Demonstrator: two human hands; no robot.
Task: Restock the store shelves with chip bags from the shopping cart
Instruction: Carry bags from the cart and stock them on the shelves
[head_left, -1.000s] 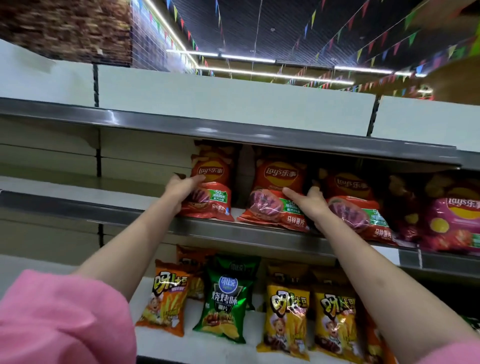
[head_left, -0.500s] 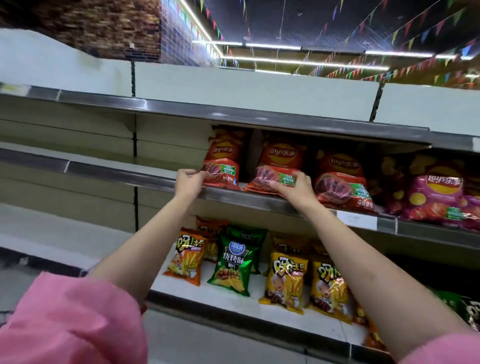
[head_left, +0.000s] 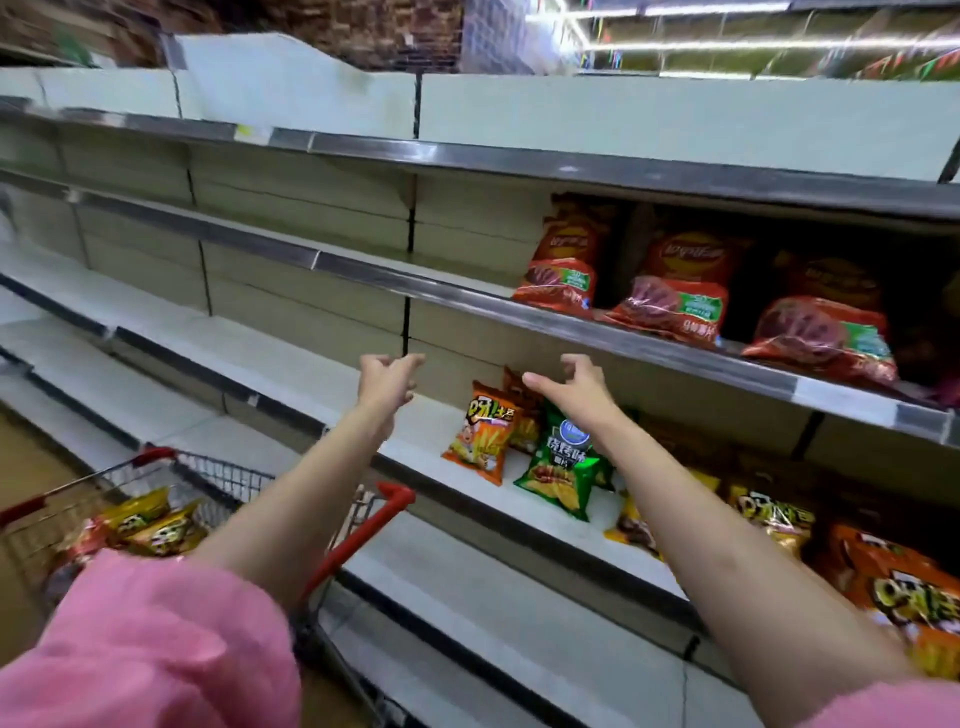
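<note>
Three red chip bags stand on the upper shelf (head_left: 363, 267): a left one (head_left: 563, 270), a middle one (head_left: 675, 296) and a right one (head_left: 826, 332). My left hand (head_left: 387, 379) and my right hand (head_left: 569, 387) hover in the air below that shelf, fingers loosely curled, holding nothing. The shopping cart (head_left: 228, 480) with red trim sits at the lower left, with yellow chip bags (head_left: 150, 525) and a red one inside. My pink sleeves fill the bottom corners.
On the lower shelf (head_left: 457, 525) stand an orange snack bag (head_left: 483, 434), a green bag (head_left: 563, 467) and several yellow and orange bags further right. The shelves to the left hold nothing. The view is motion-blurred.
Both hands have let go of the red bags on the upper shelf and dropped below its edge. The view has swung left and down, bringing the cart into sight.
</note>
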